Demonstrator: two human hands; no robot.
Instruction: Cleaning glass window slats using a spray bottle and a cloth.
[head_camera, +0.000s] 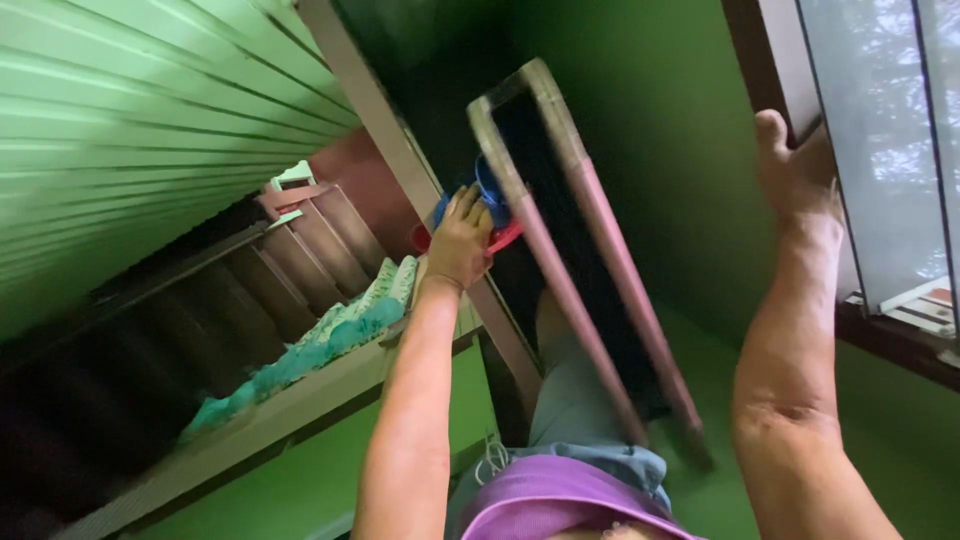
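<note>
My left hand (460, 243) reaches out and closes on a blue and red plastic thing (492, 207). That thing sits against a wooden frame (548, 110), whose two long rails are wrapped in pink (600, 262); what kind of thing it is I cannot tell. My right hand (795, 172) grips the brown edge of a window frame (768, 60), with its thumb pointing up along the wood. The whole view is strongly tilted.
A glass window pane (885, 150) is at the right, above a dark sill (890, 345). A brown wooden staircase (300, 255) has a teal patterned cloth (335, 335) draped over its rail. A green ribbed wall (120, 120) fills the left. Purple fabric (560, 500) shows at the bottom.
</note>
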